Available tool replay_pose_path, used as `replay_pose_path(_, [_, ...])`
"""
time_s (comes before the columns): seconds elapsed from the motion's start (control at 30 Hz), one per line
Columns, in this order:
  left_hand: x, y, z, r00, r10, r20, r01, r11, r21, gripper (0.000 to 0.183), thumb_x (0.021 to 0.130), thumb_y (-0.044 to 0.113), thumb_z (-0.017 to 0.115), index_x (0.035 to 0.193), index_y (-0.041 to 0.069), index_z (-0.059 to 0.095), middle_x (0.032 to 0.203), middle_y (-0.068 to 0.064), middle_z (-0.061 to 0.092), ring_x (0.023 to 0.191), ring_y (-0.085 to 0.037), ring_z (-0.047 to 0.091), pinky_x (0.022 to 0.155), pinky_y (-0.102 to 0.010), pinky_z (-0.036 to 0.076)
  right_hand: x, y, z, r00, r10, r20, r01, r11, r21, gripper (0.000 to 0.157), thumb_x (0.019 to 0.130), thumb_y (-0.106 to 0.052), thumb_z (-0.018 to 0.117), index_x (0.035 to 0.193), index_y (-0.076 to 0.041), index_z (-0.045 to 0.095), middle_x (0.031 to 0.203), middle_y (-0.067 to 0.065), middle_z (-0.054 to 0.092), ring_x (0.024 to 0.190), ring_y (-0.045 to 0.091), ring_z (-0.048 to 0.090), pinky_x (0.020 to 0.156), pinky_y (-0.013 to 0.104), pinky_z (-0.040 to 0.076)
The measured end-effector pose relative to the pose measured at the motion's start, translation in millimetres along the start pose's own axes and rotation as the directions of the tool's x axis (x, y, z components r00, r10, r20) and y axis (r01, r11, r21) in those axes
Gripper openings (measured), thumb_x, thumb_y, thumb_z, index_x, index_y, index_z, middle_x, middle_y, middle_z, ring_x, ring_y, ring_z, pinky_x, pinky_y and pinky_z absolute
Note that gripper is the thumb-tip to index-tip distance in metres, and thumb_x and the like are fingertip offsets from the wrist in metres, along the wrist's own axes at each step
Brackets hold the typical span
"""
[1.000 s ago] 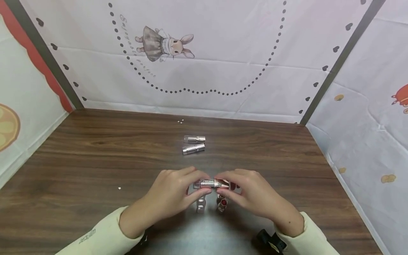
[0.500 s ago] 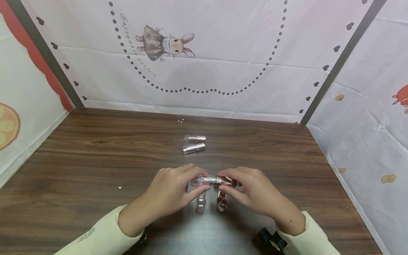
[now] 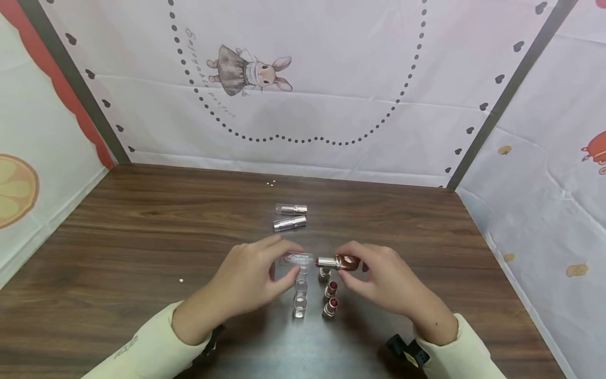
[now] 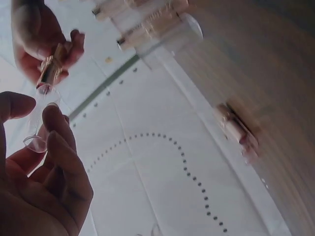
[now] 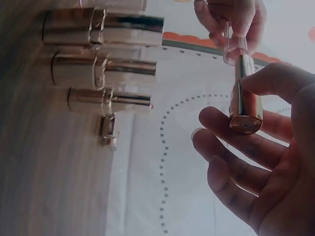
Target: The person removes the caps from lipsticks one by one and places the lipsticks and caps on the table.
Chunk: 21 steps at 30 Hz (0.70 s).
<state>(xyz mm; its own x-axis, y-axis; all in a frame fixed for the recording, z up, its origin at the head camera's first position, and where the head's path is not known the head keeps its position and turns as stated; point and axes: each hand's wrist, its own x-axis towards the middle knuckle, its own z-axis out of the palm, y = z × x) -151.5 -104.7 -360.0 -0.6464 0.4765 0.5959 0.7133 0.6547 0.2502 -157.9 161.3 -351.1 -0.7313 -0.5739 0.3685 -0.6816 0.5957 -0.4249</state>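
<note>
Out in the middle, the left hand (image 3: 251,268) is coming in from nine o'clock, its thumb and fingers pinching a clear cap (image 3: 299,258) laid sideways. Over at three o'clock, the right hand (image 3: 379,266) is grasping a lipstick (image 3: 326,262) by its brown-and-gold base, its tip pointing at nine. That tip is sitting right at the cap's mouth; whether it is inside, I cannot tell! Just below, towards five o'clock, three uncapped lipsticks (image 3: 330,309) are standing upright in a line. Between six and seven, a matching line of clear caps (image 3: 300,305) is standing near them. Up at eleven, two capped tubes (image 3: 290,223) are lying on the wooden table (image 3: 142,221), one beyond the other, and small white bits (image 3: 271,183) are resting farther out on that same heading.
</note>
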Motion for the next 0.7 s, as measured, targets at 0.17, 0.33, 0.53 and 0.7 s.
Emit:
replay_pose_path(0.17, [6.0, -8.0, -2.4, 0.988, -0.091, 0.121, 0.086, 0.995, 0.045, 0.027, 0.084, 0.029, 0.075, 0.109, 0.020, 0.072, 0.088, 0.008, 0.072, 0.048, 0.006, 0.036, 0.047, -0.017, 0.034, 4, 10, 3.3, 0.998, 0.070, 0.009, -0.070, 0.997, 0.028, 0.020, 0.089, -0.018, 0.074, 0.107, -0.016, 0.066, 0.085, -0.012, 0.066, 0.074, 0.001, 0.059, 0.062, 0.023, 0.052])
replay_pose_path(0.33, [11.2, -18.7, 0.9, 0.953, -0.179, 0.244, 0.161, 0.983, 0.094, 0.031, 0.084, 0.030, 0.076, 0.112, 0.020, 0.067, 0.083, 0.009, 0.072, 0.049, 0.003, 0.043, 0.046, -0.020, 0.036, 10, 24, 12.4, 0.988, 0.154, -0.004, -0.153, 0.986, 0.061, 0.020, 0.088, -0.020, 0.076, 0.106, -0.014, 0.069, 0.089, -0.008, 0.061, 0.075, 0.008, 0.058, 0.064, 0.025, 0.051])
replay_pose_path(0.53, [20.2, -31.5, 5.6, 0.928, -0.228, 0.295, 0.192, 0.971, 0.146, 0.030, 0.084, 0.031, 0.078, 0.105, 0.018, 0.063, 0.076, 0.011, 0.066, 0.060, -0.004, 0.056, 0.052, -0.026, 0.043, 19, 40, 25.1, 0.976, 0.218, -0.003, -0.218, 0.975, 0.042, 0.021, 0.088, -0.022, 0.077, 0.105, -0.012, 0.072, 0.085, -0.003, 0.055, 0.071, 0.010, 0.051, 0.063, 0.022, 0.045])
replay_pose_path(0.7, [27.5, -37.9, 14.6, 0.899, -0.235, 0.369, 0.188, 0.969, 0.158, 0.021, 0.085, 0.029, 0.075, 0.099, 0.020, 0.062, 0.076, 0.011, 0.065, 0.063, -0.006, 0.058, 0.052, -0.030, 0.042, 19, 54, 31.5, 0.974, 0.219, 0.057, -0.222, 0.974, 0.046, 0.021, 0.088, -0.020, 0.078, 0.105, -0.011, 0.072, 0.087, -0.002, 0.061, 0.074, 0.009, 0.056, 0.067, 0.023, 0.049])
